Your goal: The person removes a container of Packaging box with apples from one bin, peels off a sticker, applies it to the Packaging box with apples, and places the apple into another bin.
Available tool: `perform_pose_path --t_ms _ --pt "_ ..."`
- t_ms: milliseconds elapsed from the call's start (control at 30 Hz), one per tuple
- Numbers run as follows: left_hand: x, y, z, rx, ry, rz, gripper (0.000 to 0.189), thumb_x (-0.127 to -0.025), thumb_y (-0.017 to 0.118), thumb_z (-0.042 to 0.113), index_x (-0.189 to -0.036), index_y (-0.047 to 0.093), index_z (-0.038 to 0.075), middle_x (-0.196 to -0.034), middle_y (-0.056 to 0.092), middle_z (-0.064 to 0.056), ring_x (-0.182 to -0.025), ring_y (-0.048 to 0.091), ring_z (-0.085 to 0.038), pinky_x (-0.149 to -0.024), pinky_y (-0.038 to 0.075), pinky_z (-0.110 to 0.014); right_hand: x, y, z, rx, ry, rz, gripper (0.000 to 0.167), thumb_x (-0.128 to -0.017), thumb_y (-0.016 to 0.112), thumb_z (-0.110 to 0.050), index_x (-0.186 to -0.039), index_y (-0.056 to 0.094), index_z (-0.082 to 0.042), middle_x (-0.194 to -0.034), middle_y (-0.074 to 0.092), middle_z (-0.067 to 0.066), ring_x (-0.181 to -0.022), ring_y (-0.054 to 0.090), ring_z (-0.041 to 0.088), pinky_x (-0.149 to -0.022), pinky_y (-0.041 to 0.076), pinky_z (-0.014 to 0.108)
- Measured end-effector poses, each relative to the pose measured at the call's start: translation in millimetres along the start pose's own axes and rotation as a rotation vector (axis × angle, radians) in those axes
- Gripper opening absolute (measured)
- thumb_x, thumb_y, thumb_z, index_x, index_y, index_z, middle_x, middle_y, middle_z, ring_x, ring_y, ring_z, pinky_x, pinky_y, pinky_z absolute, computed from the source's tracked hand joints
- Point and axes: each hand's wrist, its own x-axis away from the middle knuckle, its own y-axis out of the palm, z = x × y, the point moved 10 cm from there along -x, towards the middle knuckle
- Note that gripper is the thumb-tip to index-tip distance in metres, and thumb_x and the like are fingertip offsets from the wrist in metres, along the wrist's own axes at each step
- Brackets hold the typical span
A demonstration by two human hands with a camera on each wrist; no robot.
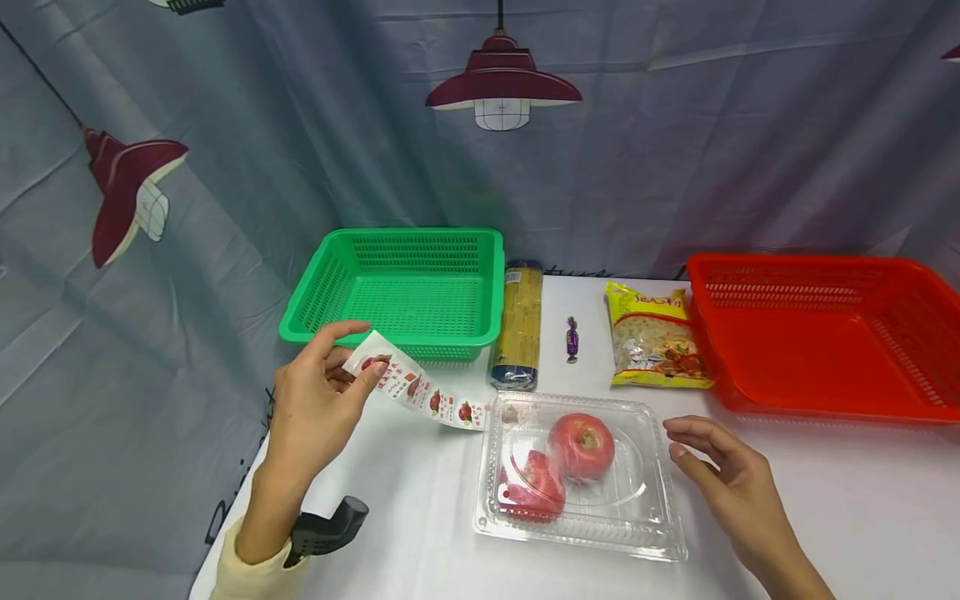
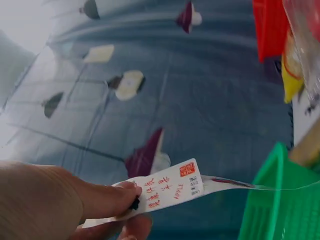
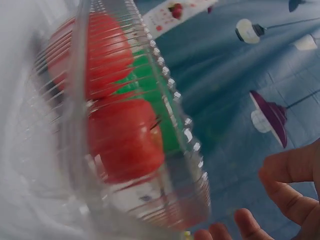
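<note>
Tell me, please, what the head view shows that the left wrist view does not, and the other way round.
Only the head view shows the right hand, the purple-wrapped candy and the black wrist piece.

Only the left wrist view shows the word "APPLE" legibly on the label strip; in the head view, that print is too small to read.

Both show the left hand pinching the strip, the green basket, the red basket and the yellow packet.

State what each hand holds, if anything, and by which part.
The left hand pinches the label strip near its end away from the clear box. The right hand holds nothing.
</note>
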Motion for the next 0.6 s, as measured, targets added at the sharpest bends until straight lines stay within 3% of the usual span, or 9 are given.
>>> perform_pose_path --t_ms 100,233,400,600 --pt "-3.2 7.8 23.4 0.092 0.045 -0.024 0.038 -0.082 0.079 0.002 -0.117 0.067 0.004 -0.085 0.073 -0.002 -0.064 0.064 -0.008 -0.059 0.052 -0.021 -5.3 2 -8 0.076 -0.037 0.009 0.026 -0.088 0.063 0.014 -0.114 0.061 0.011 -0.118 0.057 0.013 -0.110 0.058 0.016 -0.085 0.048 0.017" --pt "-5.1 24.2 45.6 0.165 0.056 -0.093 0.027 -0.084 0.077 0.003 -0.110 0.070 0.003 -0.090 0.072 0.001 -0.068 0.064 -0.005 -0.061 0.053 -0.023 -13.9 9 -28 0.179 -0.124 0.025 0.032 -0.084 0.065 0.018 -0.115 0.064 0.008 -0.117 0.056 0.011 -0.110 0.056 0.015 -0.085 0.048 0.017" --pt "-4.4 44.2 63.5 0.200 0.048 -0.171 0.025 -0.084 0.078 0.006 -0.108 0.071 0.005 -0.086 0.071 0.004 -0.064 0.063 -0.002 -0.058 0.053 -0.026 -22.7 28 -63 0.240 -0.255 0.001 0.040 -0.079 0.069 0.019 -0.113 0.069 -0.002 -0.118 0.056 0.011 -0.115 0.049 0.017 -0.095 0.041 0.018" --pt "0.1 63.4 81.4 0.257 0.064 -0.242 0.027 -0.084 0.079 0.007 -0.110 0.071 0.005 -0.080 0.072 0.005 -0.058 0.062 -0.001 -0.054 0.052 -0.025 -24.3 58 -106 0.372 -0.405 -0.042 0.044 -0.074 0.078 0.013 -0.109 0.072 -0.013 -0.114 0.057 0.001 -0.114 0.048 0.015 -0.100 0.035 0.020"
